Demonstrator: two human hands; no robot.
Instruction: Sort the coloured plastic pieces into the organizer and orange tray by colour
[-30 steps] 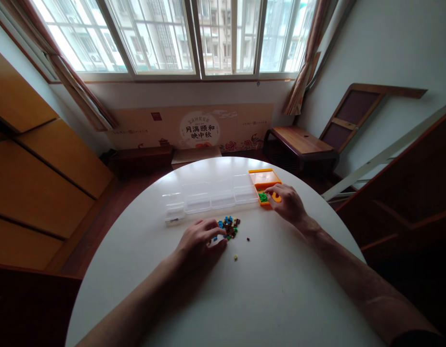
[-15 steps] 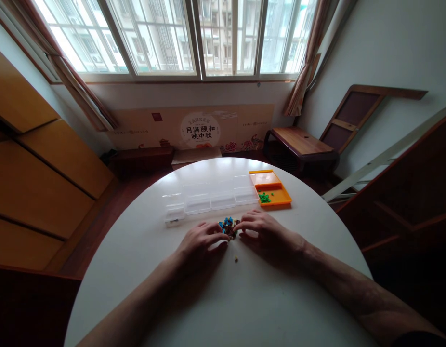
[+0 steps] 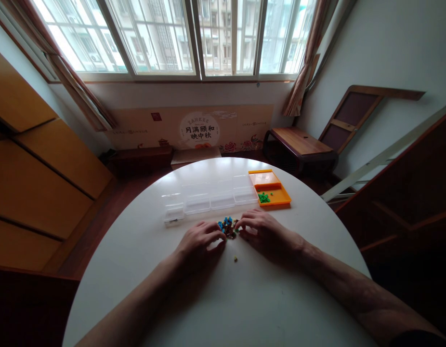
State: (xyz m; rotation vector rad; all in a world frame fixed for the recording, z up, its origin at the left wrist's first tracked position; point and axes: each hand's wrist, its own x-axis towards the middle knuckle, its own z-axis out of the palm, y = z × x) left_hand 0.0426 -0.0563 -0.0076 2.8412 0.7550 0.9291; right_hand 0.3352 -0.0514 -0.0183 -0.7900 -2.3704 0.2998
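Note:
A small heap of tiny blue, brown and yellowish building-block pieces (image 3: 228,226) lies on the white round table (image 3: 223,299). My left hand (image 3: 201,238) rests at the heap's left side, fingers bent, thumb and forefinger apart. At its right side is my right hand (image 3: 261,224), its fingers curved and thumb apart, the fingertips touching the edge of the pile. A green piece (image 3: 236,230) shows beside those fingertips. One loose yellowish piece (image 3: 235,259) sits nearer to me. Neither hand visibly lifts a piece.
Beyond the heap, an open orange case (image 3: 286,199) holds several green pieces (image 3: 264,197). Left of it stands a row of clear plastic boxes (image 3: 197,206) with raised lids. A wooden chair (image 3: 302,140) is past the table, below the window.
My right fingertips have drawn back slightly to the right from the heap's middle. My left fingertips have shifted a little left, uncovering more brown pieces.

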